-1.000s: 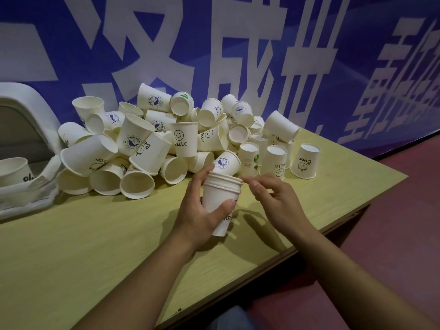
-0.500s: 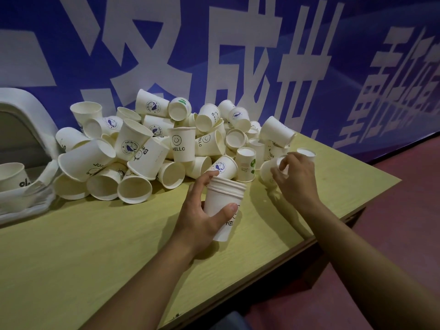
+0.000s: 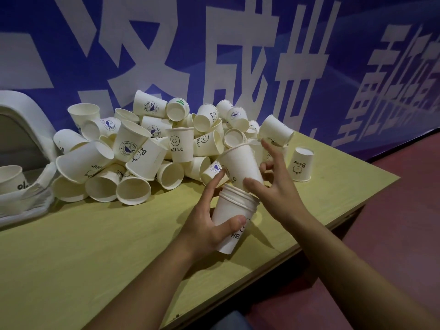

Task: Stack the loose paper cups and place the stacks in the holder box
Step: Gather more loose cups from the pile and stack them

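Note:
My left hand (image 3: 204, 225) grips a short stack of white paper cups (image 3: 232, 216) marked HELLO, held above the table's near middle. My right hand (image 3: 273, 186) pinches a single white cup (image 3: 240, 163) between thumb and fingers, its base sitting in the stack's open top while it tilts to the left. A big heap of loose white cups (image 3: 147, 148) lies behind, against the blue wall. The white holder box (image 3: 26, 120) stands at the far left with one cup (image 3: 10, 179) in it.
One cup marked Bear (image 3: 301, 166) stands upside down, alone, to the right of the heap. The yellow-green table (image 3: 95, 246) ends at a front edge near my arms and a right corner. Beyond is a red floor (image 3: 404, 222).
My right hand reached to the cups at the right of the heap, took one, and brought it back onto the top of the stack. My left hand kept holding the stack.

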Action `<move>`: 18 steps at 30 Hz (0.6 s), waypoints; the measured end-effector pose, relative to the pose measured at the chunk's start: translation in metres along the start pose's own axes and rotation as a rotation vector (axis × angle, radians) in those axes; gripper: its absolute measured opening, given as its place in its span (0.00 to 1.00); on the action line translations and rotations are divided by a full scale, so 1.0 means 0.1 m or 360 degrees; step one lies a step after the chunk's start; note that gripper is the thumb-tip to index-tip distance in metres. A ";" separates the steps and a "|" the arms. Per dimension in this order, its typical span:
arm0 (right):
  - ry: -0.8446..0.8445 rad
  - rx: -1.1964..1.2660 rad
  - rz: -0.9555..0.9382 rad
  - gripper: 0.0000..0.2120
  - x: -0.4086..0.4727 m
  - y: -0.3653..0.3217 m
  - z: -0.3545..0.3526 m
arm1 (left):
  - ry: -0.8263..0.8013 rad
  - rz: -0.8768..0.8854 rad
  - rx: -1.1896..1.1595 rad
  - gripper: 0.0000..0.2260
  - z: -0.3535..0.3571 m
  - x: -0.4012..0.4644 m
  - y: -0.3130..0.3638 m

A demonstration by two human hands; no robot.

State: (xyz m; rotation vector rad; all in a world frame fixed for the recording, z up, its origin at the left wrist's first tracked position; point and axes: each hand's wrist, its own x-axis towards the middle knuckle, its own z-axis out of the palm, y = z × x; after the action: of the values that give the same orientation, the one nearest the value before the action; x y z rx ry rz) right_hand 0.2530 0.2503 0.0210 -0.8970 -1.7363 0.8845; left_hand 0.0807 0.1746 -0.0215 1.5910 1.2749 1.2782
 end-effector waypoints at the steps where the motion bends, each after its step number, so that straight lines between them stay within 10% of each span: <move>1: -0.0051 -0.0021 0.0007 0.39 0.00 0.01 0.01 | 0.0002 0.0003 0.0003 0.44 0.00 0.00 0.00; 9: 0.0023 0.0129 0.0040 0.11 0.02 0.10 0.07 | 0.0237 0.0054 -0.0042 0.41 0.01 0.02 0.00; 18: 0.0011 -0.0376 -0.0064 0.08 0.07 0.30 -0.09 | 0.0366 0.0089 -0.0112 0.36 -0.03 0.03 0.02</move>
State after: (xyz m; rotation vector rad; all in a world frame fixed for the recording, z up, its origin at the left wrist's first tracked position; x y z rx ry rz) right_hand 0.2653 0.2717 0.0007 -1.0133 -1.8728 0.6577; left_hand 0.0783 0.1768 -0.0177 1.4716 1.3153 1.5602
